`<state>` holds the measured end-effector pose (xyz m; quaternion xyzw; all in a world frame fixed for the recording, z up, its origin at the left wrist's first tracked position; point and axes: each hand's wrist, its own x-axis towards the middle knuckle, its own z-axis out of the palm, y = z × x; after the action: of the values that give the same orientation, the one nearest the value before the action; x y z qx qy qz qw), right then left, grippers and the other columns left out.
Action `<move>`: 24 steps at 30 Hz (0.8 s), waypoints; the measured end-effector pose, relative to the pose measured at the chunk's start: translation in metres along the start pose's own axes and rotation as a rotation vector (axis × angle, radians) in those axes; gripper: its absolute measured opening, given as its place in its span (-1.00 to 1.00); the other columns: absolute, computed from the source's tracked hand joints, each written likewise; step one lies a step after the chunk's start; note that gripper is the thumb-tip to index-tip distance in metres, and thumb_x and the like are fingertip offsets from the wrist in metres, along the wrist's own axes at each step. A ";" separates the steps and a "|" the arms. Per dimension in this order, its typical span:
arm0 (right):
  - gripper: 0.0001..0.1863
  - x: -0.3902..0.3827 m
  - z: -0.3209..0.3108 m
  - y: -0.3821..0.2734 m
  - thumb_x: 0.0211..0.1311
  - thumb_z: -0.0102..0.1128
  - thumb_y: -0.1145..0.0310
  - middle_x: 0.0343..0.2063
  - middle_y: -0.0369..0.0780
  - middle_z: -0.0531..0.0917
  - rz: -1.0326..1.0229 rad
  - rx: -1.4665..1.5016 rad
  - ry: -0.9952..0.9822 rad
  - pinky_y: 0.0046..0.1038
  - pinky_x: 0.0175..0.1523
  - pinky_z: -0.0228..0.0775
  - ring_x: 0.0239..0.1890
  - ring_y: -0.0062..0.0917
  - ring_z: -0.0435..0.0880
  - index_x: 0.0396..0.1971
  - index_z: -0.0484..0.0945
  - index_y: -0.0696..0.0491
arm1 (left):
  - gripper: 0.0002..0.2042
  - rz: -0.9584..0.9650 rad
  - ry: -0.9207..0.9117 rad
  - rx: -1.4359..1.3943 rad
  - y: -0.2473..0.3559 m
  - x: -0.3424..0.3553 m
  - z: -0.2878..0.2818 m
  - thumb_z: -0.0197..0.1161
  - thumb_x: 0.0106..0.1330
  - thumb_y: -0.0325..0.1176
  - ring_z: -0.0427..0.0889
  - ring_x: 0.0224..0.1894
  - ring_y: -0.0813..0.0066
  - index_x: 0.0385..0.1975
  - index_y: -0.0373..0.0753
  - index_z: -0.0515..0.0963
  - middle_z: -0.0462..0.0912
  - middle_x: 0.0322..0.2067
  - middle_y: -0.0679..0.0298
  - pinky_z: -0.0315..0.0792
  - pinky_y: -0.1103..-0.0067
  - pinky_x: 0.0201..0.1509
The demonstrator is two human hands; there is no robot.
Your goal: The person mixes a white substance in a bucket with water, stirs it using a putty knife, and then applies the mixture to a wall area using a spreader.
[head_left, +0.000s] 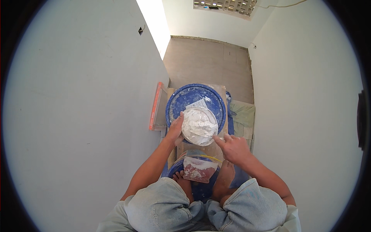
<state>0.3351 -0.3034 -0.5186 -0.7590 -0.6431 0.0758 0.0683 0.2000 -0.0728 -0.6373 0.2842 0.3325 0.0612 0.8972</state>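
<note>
A round white tub (199, 125) with thick white paste in it is gripped at its left rim by my left hand (176, 128), thumb at the edge and fingers around the side. My right hand (234, 149) is curled at the tub's lower right rim, its index finger reaching to the edge. Whatever it may hold is too small to make out. The tub is over a large blue round lid or basin (176, 102) smeared with white. A paper sheet (197, 103) shows behind the tub. Nearer my feet lies a flat, paste-smeared scraper-like piece (199, 170).
My bare feet (183, 181) are beside a blue bucket (201, 189) on a raised wooden plank (176, 151). A red-edged frame (155, 106) leans by the left wall. A greenish sheet (243, 115) lies at the right. Pale walls (309, 96) stand close on both sides.
</note>
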 end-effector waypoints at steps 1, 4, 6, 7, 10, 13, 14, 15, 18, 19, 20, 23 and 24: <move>-0.47 0.004 -0.016 0.000 0.15 0.20 0.35 -0.45 -0.17 0.64 0.087 0.039 -0.081 -0.18 -0.44 0.48 -0.49 -0.23 0.69 0.19 0.48 -0.07 | -0.41 0.022 -0.004 0.014 -0.001 -0.002 -0.003 -0.04 0.54 0.07 0.57 0.19 0.35 0.30 -0.33 0.29 0.50 0.21 0.13 0.52 0.43 0.22; -0.57 0.013 -0.041 0.007 0.24 0.21 0.31 -0.51 -0.16 0.63 0.191 0.134 -0.106 -0.16 -0.42 0.46 -0.50 -0.18 0.66 0.14 0.54 -0.08 | -0.38 0.059 0.001 0.008 -0.001 -0.007 -0.012 -0.06 0.54 0.09 0.55 0.22 0.35 0.32 -0.36 0.29 0.49 0.23 0.11 0.50 0.43 0.25; -0.62 0.014 -0.037 0.017 0.28 0.21 0.28 -0.53 -0.14 0.63 0.214 0.191 -0.050 -0.15 -0.41 0.45 -0.50 -0.15 0.66 0.10 0.57 -0.05 | -0.38 0.070 0.006 -0.012 -0.005 -0.008 -0.019 -0.07 0.55 0.09 0.54 0.23 0.35 0.32 -0.36 0.29 0.49 0.24 0.11 0.48 0.43 0.27; -0.62 0.015 -0.021 0.025 0.30 0.18 0.27 -0.54 -0.11 0.63 0.235 0.195 -0.040 -0.11 -0.40 0.46 -0.49 -0.12 0.67 0.10 0.55 -0.06 | -0.35 0.082 -0.010 0.000 -0.007 -0.007 -0.024 -0.14 0.54 0.13 0.49 0.28 0.29 0.36 -0.32 0.23 0.43 0.29 0.09 0.44 0.36 0.32; -0.63 0.007 0.025 0.038 0.32 0.16 0.27 -0.54 -0.04 0.65 0.267 0.303 -0.026 -0.06 -0.36 0.48 -0.46 -0.05 0.68 0.10 0.53 -0.01 | -0.33 0.072 -0.003 -0.066 -0.015 -0.009 -0.026 -0.19 0.54 0.18 0.45 0.32 0.25 0.39 -0.27 0.20 0.39 0.32 0.10 0.41 0.30 0.36; -0.62 -0.005 0.052 0.011 0.32 0.17 0.29 -0.52 0.05 0.66 0.325 0.528 -0.005 -0.06 -0.30 0.48 -0.42 0.02 0.68 0.08 0.54 0.10 | -0.34 0.051 0.042 -0.198 -0.018 -0.022 -0.026 -0.17 0.53 0.19 0.45 0.31 0.26 0.39 -0.24 0.21 0.39 0.32 0.13 0.38 0.29 0.37; -0.61 -0.009 0.055 0.001 0.32 0.17 0.30 -0.51 0.09 0.65 0.383 0.626 0.015 -0.06 -0.27 0.49 -0.41 0.05 0.68 0.08 0.54 0.17 | -0.34 0.049 0.038 -0.261 -0.019 -0.024 -0.020 -0.18 0.53 0.19 0.43 0.33 0.24 0.40 -0.21 0.19 0.36 0.34 0.13 0.36 0.26 0.38; -0.61 -0.012 0.059 -0.007 0.32 0.17 0.30 -0.51 0.09 0.65 0.383 0.621 0.014 -0.06 -0.27 0.49 -0.41 0.05 0.68 0.08 0.54 0.17 | -0.34 0.049 0.035 -0.266 -0.021 -0.026 -0.013 -0.18 0.53 0.19 0.43 0.33 0.24 0.40 -0.21 0.19 0.36 0.34 0.13 0.36 0.26 0.38; -0.59 -0.015 0.064 -0.026 0.32 0.18 0.32 -0.48 0.14 0.64 0.366 0.777 0.071 -0.08 -0.25 0.50 -0.39 0.06 0.68 0.06 0.54 0.28 | -0.36 0.051 0.068 -0.332 -0.026 -0.030 -0.004 -0.19 0.55 0.17 0.40 0.35 0.22 0.42 -0.19 0.15 0.33 0.36 0.12 0.34 0.24 0.40; -0.60 -0.016 0.061 -0.029 0.31 0.20 0.34 -0.49 0.14 0.63 0.363 0.782 0.046 -0.16 -0.29 0.48 -0.42 0.02 0.68 0.05 0.54 0.29 | -0.32 0.080 0.055 -0.279 -0.027 -0.029 -0.001 -0.21 0.53 0.20 0.36 0.38 0.22 0.43 -0.20 0.13 0.30 0.37 0.11 0.30 0.23 0.43; -0.61 -0.017 0.060 -0.033 0.30 0.22 0.37 -0.51 0.14 0.61 0.364 0.791 0.021 -0.25 -0.34 0.47 -0.45 -0.01 0.69 0.04 0.55 0.30 | -0.29 0.104 0.044 -0.222 -0.028 -0.031 -0.001 -0.23 0.52 0.23 0.32 0.40 0.21 0.44 -0.21 0.10 0.27 0.39 0.10 0.26 0.23 0.46; -0.58 -0.018 0.064 -0.040 0.30 0.18 0.36 -0.43 0.16 0.65 0.280 0.771 0.018 -0.11 -0.24 0.50 -0.36 0.06 0.68 0.07 0.52 0.30 | -0.32 0.129 0.081 -0.174 -0.030 -0.035 0.003 -0.24 0.54 0.20 0.34 0.38 0.23 0.43 -0.22 0.12 0.31 0.36 0.11 0.28 0.24 0.45; -0.58 -0.018 0.063 -0.041 0.30 0.18 0.36 -0.43 0.16 0.65 0.282 0.768 0.020 -0.11 -0.24 0.50 -0.36 0.06 0.68 0.07 0.52 0.30 | -0.32 0.128 0.077 -0.174 -0.029 -0.035 0.006 -0.24 0.54 0.20 0.34 0.38 0.23 0.43 -0.22 0.12 0.31 0.36 0.11 0.28 0.24 0.45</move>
<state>0.2803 -0.3140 -0.5719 -0.7597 -0.4568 0.3118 0.3419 0.1746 -0.1105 -0.6297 0.2232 0.3415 0.1579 0.8992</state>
